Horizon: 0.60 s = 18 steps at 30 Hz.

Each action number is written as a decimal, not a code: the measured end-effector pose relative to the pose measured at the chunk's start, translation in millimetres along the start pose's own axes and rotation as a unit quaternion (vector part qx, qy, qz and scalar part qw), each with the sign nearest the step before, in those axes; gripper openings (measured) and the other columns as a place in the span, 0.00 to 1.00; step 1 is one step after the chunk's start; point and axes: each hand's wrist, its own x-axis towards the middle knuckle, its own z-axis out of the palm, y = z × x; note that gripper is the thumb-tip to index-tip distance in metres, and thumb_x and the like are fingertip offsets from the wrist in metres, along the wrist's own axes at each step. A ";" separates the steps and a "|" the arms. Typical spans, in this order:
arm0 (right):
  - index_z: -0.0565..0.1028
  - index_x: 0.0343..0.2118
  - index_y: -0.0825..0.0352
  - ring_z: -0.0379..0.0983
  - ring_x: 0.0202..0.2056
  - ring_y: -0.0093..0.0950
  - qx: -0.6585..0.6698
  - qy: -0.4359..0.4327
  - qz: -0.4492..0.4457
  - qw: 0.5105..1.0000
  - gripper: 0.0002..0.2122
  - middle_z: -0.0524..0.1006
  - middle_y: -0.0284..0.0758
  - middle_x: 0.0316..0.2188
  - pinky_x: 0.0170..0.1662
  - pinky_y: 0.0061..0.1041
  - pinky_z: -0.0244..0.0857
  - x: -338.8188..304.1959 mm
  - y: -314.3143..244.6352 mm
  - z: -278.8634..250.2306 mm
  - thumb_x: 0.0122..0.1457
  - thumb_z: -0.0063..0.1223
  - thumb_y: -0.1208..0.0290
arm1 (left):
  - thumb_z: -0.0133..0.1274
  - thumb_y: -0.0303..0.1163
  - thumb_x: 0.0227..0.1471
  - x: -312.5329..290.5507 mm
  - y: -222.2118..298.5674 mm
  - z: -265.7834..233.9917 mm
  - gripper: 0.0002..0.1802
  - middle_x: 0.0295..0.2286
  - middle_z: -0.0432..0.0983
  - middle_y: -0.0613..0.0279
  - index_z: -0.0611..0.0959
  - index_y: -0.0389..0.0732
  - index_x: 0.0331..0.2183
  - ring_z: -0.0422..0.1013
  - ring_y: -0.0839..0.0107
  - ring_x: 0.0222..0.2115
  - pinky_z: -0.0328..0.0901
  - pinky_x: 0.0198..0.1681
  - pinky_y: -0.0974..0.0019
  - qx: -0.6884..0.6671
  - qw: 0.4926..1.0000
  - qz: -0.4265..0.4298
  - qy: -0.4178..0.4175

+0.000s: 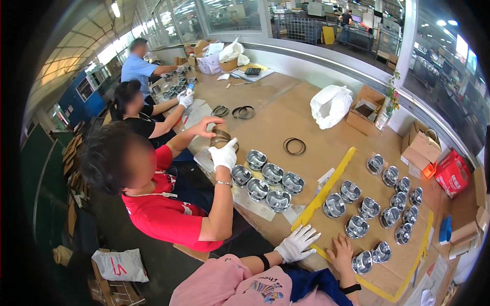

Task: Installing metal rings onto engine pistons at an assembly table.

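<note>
My left hand [297, 243], in a white glove, lies on the table edge with its fingers stretched out, across the near end of a yellow strip [329, 184]. It holds nothing. Bare, my right hand [341, 252] rests on the brown board with fingers apart, also without anything in it. Just right of it stand two shiny metal pistons, one [362, 262] closest to my fingers and another [381, 252] behind it. Farther off on the same yellow-edged board are several more pistons [357, 226], standing in loose groups.
On my left a co-worker in red [173, 204] holds a stack of metal rings [220, 136] beside a group of pistons [278, 201]. Thin rings [294, 146] lie mid-table. A white bag [331, 106], cardboard boxes [421, 145] and a red bag [452, 173] line the far side.
</note>
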 end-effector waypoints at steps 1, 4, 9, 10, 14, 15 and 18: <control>0.70 0.48 0.63 0.50 0.58 0.45 0.001 -0.001 0.002 1.000 0.24 0.61 0.41 0.56 0.58 0.44 0.44 -0.5 0.6 -0.4 0.47 0.57 0.62 | 0.48 0.48 0.50 -0.4 -0.6 0.9 0.32 0.49 0.64 0.50 0.67 0.43 0.54 0.58 0.53 0.53 0.52 0.57 0.53 0.003 1.000 0.000 0.001; 0.70 0.48 0.63 0.50 0.58 0.45 -0.005 -0.008 0.008 1.000 0.24 0.61 0.41 0.56 0.58 0.44 0.44 0.1 -0.9 -3.1 0.47 0.57 0.62 | 0.47 0.48 0.51 0.1 -2.0 5.1 0.31 0.50 0.65 0.53 0.66 0.43 0.54 0.57 0.53 0.54 0.51 0.57 0.53 0.004 1.000 0.001 0.000; 0.70 0.49 0.63 0.50 0.58 0.45 -0.011 -0.014 0.011 1.000 0.25 0.60 0.41 0.56 0.58 0.44 0.45 2.9 -1.9 -2.3 0.46 0.58 0.62 | 0.47 0.48 0.51 -3.1 -3.6 6.5 0.32 0.50 0.64 0.53 0.66 0.44 0.55 0.57 0.53 0.54 0.51 0.57 0.53 0.003 1.000 0.001 0.001; 0.70 0.49 0.63 0.50 0.58 0.46 -0.013 -0.017 0.011 1.000 0.25 0.60 0.41 0.57 0.58 0.44 0.45 2.7 -4.1 -3.1 0.46 0.58 0.62 | 0.47 0.48 0.51 -3.4 -3.9 6.3 0.32 0.50 0.64 0.52 0.66 0.44 0.55 0.57 0.53 0.54 0.51 0.57 0.52 0.002 1.000 0.000 0.000; 0.68 0.51 0.64 0.48 0.58 0.47 -0.043 -0.024 0.004 0.999 0.28 0.57 0.42 0.58 0.58 0.44 0.46 1.3 -7.1 -2.4 0.45 0.59 0.61 | 0.48 0.47 0.50 -2.6 -4.4 5.7 0.32 0.51 0.63 0.51 0.66 0.44 0.55 0.57 0.53 0.54 0.51 0.57 0.52 -0.005 1.000 -0.001 -0.001; 0.67 0.51 0.65 0.48 0.58 0.48 -0.052 -0.026 0.004 0.998 0.29 0.57 0.42 0.58 0.58 0.44 0.47 0.5 -8.4 -1.3 0.45 0.59 0.61 | 0.48 0.47 0.50 -2.4 -4.3 5.3 0.32 0.51 0.63 0.50 0.66 0.44 0.55 0.57 0.53 0.54 0.51 0.57 0.52 -0.008 1.000 -0.002 -0.001; 0.65 0.53 0.65 0.48 0.58 0.49 -0.071 -0.028 0.001 0.997 0.31 0.55 0.43 0.59 0.57 0.45 0.48 -2.1 -11.8 1.0 0.45 0.59 0.61 | 0.48 0.47 0.50 -2.8 -4.7 6.6 0.32 0.51 0.62 0.50 0.66 0.44 0.55 0.57 0.52 0.54 0.51 0.57 0.52 -0.014 1.000 -0.003 0.003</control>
